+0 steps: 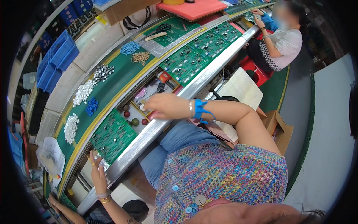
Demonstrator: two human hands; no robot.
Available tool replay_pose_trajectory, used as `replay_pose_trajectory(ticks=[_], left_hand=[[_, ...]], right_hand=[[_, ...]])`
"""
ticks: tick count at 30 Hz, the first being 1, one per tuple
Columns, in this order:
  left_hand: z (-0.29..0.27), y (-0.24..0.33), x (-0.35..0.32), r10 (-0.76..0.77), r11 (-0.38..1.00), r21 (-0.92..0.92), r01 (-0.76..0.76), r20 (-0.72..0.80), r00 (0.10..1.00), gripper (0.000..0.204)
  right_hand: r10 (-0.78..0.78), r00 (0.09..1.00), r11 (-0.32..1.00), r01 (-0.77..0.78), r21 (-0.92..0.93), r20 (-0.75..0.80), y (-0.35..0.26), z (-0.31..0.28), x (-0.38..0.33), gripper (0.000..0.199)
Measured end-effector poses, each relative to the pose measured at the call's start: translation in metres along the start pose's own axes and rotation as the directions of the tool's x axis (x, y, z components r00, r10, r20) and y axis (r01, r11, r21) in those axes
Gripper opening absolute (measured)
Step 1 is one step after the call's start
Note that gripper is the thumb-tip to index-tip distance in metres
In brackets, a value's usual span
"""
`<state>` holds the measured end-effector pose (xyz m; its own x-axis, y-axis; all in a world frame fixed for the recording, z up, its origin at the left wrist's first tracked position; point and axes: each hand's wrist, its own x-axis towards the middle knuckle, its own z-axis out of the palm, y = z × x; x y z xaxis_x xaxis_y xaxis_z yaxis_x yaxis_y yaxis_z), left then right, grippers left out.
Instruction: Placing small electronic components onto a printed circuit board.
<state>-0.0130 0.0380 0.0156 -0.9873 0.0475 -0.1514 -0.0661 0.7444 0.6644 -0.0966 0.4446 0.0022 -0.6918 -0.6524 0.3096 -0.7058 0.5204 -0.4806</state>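
My left hand [98, 176] is at the lower left corner of a green circuit board [113, 130], fingers stretched and apart, with nothing visible in them. Whether the fingertips touch the board's edge, I cannot tell. Over a shallow divided tray [140, 115] hovers my right hand [166, 105], a blue band [200, 109] around its wrist. Its fingers are bent and slightly blurred, and their grip is hidden. Something pink shows beneath them. Several round red and green fruits [135, 122] lie in the tray, near dark-handled scissors [160, 87] and an orange-red object [164, 77].
Piles of white parts [71, 128], blue parts [91, 107] and tan parts [140, 58] lie along the green belt [115, 71]. Populated boards [201, 52] fill the rail farther right. Blue bins [61, 52] stand at the far left. A co-worker [281, 41] sits at upper right.
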Motion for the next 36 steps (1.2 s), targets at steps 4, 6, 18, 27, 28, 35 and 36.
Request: replay_pose_trajectory(ticks=[4, 6, 18, 27, 28, 35, 36], left_hand=[[0.007, 0.021, -0.008, 0.04, 0.998, -0.059, -0.038, 0.041, 0.998, 0.059], [0.006, 0.032, 0.004, 0.039, 0.997, -0.065, -0.035, 0.069, 0.997, 0.059], [-0.027, -0.025, 0.075, 0.143, 0.978, 0.206, -0.031, -0.557, 0.818, 0.014], [-0.026, -0.016, 0.164, 0.428, 0.84, 0.518, -0.164, -0.445, 0.787, 0.014], [-0.025, -0.017, 0.168, 0.41, 0.838, 0.523, -0.154, -0.419, 0.81, 0.013], [-0.024, -0.019, 0.163, 0.441, 0.867, 0.447, -0.221, -0.48, 0.758, 0.012], [-0.025, -0.018, 0.16, 0.439, 0.869, 0.441, -0.224, -0.478, 0.761, 0.012]], right_hand=[[0.208, 0.978, 0.978, -0.208, -0.023, -0.01, 0.021, 0.0, -0.003, 0.046], [0.371, 0.926, 0.929, -0.368, -0.044, 0.073, 0.024, -0.017, -0.012, 0.051], [0.408, 0.911, 0.909, -0.412, -0.058, -0.066, 0.045, -0.039, -0.034, 0.033], [0.292, 0.95, 0.953, -0.298, 0.045, 0.112, 0.008, -0.028, 0.064, 0.014], [0.218, 0.97, 0.97, -0.227, 0.089, 0.106, -0.001, -0.021, 0.084, 0.012], [-0.155, 0.987, 0.977, 0.149, 0.15, 0.032, -0.038, 0.071, 0.225, 0.012], [-0.132, 0.99, 0.976, 0.123, 0.18, 0.041, -0.039, 0.085, 0.242, 0.013]])
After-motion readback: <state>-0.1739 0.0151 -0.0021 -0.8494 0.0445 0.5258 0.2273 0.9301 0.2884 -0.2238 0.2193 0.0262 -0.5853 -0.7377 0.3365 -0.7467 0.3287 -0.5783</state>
